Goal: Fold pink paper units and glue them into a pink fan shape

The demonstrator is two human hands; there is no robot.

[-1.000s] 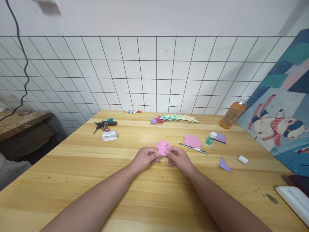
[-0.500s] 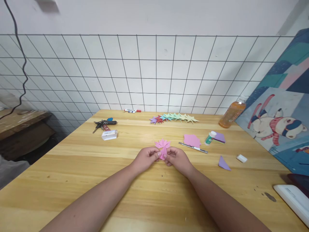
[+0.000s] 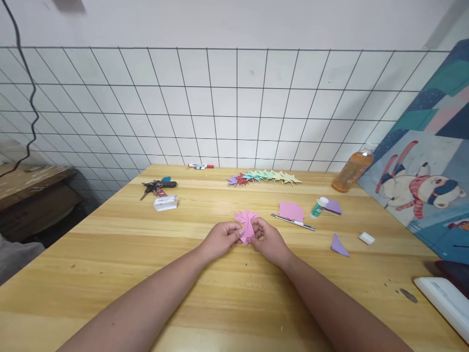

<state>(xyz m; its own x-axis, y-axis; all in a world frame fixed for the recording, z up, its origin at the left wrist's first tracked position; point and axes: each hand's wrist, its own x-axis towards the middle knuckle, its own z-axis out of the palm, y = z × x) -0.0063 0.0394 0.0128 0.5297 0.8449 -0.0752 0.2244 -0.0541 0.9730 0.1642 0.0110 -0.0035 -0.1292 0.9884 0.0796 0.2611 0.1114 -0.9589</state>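
Your left hand [image 3: 220,238] fingers pinch the pink folded paper [image 3: 246,224] | your right hand [image 3: 269,239] fingers pinch its other side | paper sits mid-surface [image 3: 110,254], near the craft knife [image 3: 293,222].

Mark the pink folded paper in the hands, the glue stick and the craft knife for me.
pink folded paper [image 3: 246,221], head view, on its fanned upper part.
glue stick [image 3: 320,207], head view, on its green body.
craft knife [image 3: 293,222], head view, on the middle of its handle.

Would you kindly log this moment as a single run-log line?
left hand: pinching pink folded paper | right hand: pinching same paper | surface: wooden table | nearby: craft knife, glue bottle
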